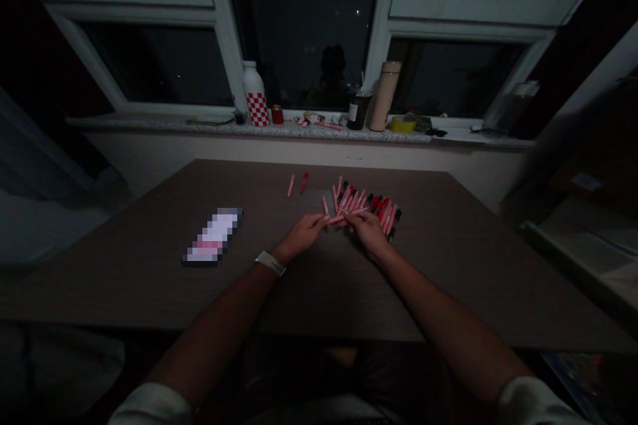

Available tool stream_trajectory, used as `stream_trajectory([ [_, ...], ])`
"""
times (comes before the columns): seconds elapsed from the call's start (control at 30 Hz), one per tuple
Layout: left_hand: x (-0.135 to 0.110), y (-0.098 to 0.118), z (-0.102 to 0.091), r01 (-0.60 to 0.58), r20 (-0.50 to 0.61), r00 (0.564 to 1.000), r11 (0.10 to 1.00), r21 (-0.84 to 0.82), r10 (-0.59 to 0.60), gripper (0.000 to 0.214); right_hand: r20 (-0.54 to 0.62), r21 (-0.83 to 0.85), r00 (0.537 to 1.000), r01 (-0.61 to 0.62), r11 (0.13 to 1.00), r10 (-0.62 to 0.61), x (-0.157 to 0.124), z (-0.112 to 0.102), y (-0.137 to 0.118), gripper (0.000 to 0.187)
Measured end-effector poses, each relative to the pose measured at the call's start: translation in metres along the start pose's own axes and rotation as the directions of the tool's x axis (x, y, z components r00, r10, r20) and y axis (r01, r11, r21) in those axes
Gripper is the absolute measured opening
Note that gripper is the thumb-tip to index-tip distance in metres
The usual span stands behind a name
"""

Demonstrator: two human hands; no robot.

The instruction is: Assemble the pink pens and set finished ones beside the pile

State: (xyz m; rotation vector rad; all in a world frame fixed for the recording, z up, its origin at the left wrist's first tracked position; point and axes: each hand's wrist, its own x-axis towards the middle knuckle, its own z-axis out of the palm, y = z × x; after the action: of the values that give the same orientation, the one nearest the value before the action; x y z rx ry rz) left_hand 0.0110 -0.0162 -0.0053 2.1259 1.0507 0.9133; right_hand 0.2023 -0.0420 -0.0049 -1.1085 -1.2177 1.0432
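My left hand (303, 237) and my right hand (366, 232) meet low over the brown wood-grain table (423, 265). Between them lies a slim pink pen (347, 215), pinched at one end by my left fingers and at the other by my right. Just beyond and touching my right hand is a loose pile of pink and red pens (371, 204), some with dark ends. Two single pens, one pink (290, 186) and one red (304, 182), lie apart towards the far edge. My fingers hide part of the pile.
A pixelated flat rectangular object (213, 236) lies on the table left of my hands. A white watch (270, 263) is on my left wrist. Behind the table, a granite windowsill (249, 129) holds a checkered bottle (256, 103), a beige flask (384, 96) and small items.
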Motion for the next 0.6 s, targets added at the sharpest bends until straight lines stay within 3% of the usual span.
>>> stream_trajectory([
  [0.2,0.001,-0.005,-0.001,0.081,-0.001,0.997,0.991,-0.11,-0.081,0.055,0.108,0.003,0.987,0.118,0.993,-0.118,0.0,0.001,-0.005,0.041],
  [0.47,-0.002,0.009,0.006,0.063,-0.062,0.995,0.956,-0.287,-0.084,0.036,-0.06,0.02,0.998,-0.002,1.0,0.004,0.01,-0.004,0.01,0.048],
  [0.6,-0.001,0.006,0.004,0.107,-0.095,0.986,0.963,-0.248,-0.134,0.035,-0.092,0.041,0.996,-0.012,0.999,0.015,0.012,-0.006,0.013,0.049],
])
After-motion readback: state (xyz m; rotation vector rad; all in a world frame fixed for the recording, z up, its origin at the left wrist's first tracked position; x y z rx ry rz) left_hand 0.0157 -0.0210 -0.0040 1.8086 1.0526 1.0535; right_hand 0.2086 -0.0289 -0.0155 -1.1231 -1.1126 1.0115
